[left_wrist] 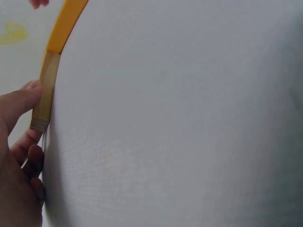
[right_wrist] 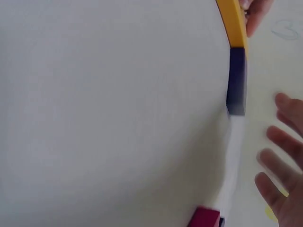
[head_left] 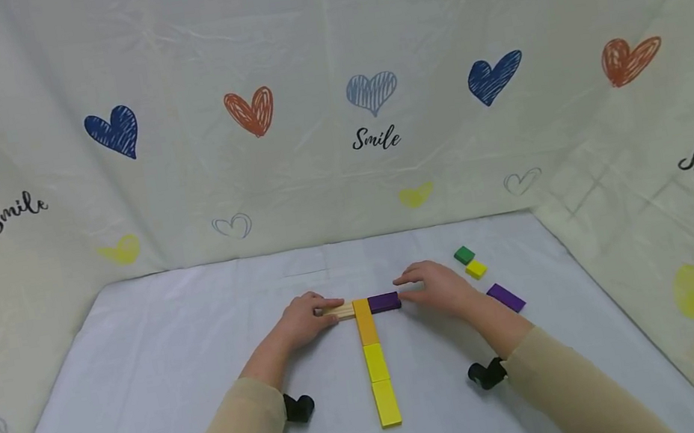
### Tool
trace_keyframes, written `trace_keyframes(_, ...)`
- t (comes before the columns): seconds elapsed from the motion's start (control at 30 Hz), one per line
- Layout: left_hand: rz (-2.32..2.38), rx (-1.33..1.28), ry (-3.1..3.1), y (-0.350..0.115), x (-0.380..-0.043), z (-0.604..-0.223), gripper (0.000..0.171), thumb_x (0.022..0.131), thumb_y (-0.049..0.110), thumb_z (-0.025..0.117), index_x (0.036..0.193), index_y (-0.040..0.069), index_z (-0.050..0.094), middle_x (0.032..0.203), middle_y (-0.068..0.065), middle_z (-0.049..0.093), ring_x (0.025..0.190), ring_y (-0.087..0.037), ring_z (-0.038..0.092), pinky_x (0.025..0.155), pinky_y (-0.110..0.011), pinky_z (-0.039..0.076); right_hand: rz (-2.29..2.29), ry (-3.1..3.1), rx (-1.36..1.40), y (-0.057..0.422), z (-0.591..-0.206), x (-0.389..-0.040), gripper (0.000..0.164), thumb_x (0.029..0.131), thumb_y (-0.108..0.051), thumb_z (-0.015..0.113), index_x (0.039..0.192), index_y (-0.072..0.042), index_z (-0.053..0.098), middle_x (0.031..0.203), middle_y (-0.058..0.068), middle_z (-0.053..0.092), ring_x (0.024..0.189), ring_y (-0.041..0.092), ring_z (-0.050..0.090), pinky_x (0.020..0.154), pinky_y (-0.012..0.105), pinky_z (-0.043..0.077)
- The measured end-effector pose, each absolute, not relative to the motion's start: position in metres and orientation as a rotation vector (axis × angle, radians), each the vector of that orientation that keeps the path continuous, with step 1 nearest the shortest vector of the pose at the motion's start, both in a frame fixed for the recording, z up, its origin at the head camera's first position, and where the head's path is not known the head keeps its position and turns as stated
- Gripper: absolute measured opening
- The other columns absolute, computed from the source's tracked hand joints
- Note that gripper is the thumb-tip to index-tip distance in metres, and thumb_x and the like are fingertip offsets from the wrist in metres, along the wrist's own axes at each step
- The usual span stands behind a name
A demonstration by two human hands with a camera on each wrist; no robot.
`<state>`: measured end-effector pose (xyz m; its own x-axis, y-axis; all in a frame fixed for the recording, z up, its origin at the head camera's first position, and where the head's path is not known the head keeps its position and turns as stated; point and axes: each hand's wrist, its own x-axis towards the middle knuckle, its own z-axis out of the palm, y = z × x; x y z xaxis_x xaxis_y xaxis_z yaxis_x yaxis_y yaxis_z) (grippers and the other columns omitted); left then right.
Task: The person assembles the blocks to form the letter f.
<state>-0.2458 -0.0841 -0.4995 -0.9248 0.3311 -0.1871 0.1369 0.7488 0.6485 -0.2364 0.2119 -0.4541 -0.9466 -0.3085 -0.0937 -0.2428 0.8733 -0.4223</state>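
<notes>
My left hand [head_left: 301,321] pinches a plain wooden block [head_left: 343,312] between thumb and fingers. This block meets the left side of an orange block [head_left: 366,323]. On the orange block's other side lies a dark purple block [head_left: 384,303]. My right hand [head_left: 435,289] is just right of it; in the right wrist view, the spread fingers [right_wrist: 284,139] stand apart from the purple block [right_wrist: 236,82]. Two yellow blocks, an upper yellow block [head_left: 376,362] and a lower yellow block [head_left: 386,403], continue the orange block toward me in a line.
Beyond the right forearm lie a small green block [head_left: 464,255], a small yellow block [head_left: 476,269] and another purple block [head_left: 506,298]. A white cloth [head_left: 211,389] covers the table. A curtain printed with hearts [head_left: 290,28] hangs behind and at the sides.
</notes>
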Motion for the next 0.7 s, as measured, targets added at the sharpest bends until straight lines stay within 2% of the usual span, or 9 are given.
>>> trace_keyframes(0.1, 0.948, 0.36, 2.658, -0.084, -0.246, -0.5, 0.033, 0.094, 0.033, 0.068, 0.126, 0.038, 0.069, 0.129, -0.003, 0.057, 0.121, -0.028, 0.048, 0.104, -0.051, 0.039, -0.611, 2.897, -0.4, 0.227, -0.452, -0.233, 0.034, 0.093, -0.035, 0.07, 0.124, -0.022, 0.071, 0.127, 0.003, 0.063, 0.126, 0.028, 0.051, 0.106, 0.05, 0.041)
trace_keyframes(0.2, 0.948, 0.357, 2.656, -0.083, -0.247, -0.5, 0.033, 0.094, 0.033, 0.069, 0.126, 0.039, 0.069, 0.128, -0.003, 0.057, 0.12, -0.028, 0.048, 0.103, -0.051, 0.039, -0.615, 2.897, -0.39, 0.243, -0.449, -0.23, 0.034, 0.092, -0.033, 0.071, 0.124, -0.02, 0.072, 0.123, 0.004, 0.064, 0.113, 0.025, 0.057, 0.098, 0.046, 0.048)
trace_keyframes(0.33, 0.95, 0.352, 2.655, -0.085, -0.247, -0.501, 0.033, 0.094, 0.033, 0.069, 0.126, 0.039, 0.069, 0.128, -0.003, 0.057, 0.12, -0.028, 0.048, 0.103, -0.052, 0.04, -0.638, 2.888, -0.399, 0.263, -0.445, -0.224, 0.034, 0.091, -0.03, 0.072, 0.122, -0.015, 0.073, 0.117, 0.004, 0.066, 0.099, 0.02, 0.059, 0.088, 0.042, 0.051)
trace_keyframes(0.47, 0.953, 0.354, 2.651, -0.085, -0.247, -0.501, 0.032, 0.094, 0.034, 0.069, 0.126, 0.039, 0.069, 0.129, -0.003, 0.057, 0.121, -0.028, 0.048, 0.104, -0.052, 0.039, -0.672, 2.855, -0.334, 0.28, -0.441, -0.217, 0.035, 0.091, -0.031, 0.072, 0.121, -0.014, 0.073, 0.115, 0.006, 0.066, 0.101, 0.023, 0.058, 0.084, 0.041, 0.052)
trace_keyframes(0.7, 0.971, 0.357, 2.643, -0.086, -0.246, -0.5, 0.032, 0.094, 0.034, 0.069, 0.125, 0.038, 0.069, 0.13, -0.003, 0.057, 0.121, -0.029, 0.048, 0.104, -0.052, 0.039, -0.687, 2.782, -0.271, 0.302, -0.44, -0.207, 0.036, 0.091, -0.032, 0.072, 0.122, -0.012, 0.072, 0.106, 0.003, 0.066, 0.092, 0.021, 0.054, 0.069, 0.03, 0.05)
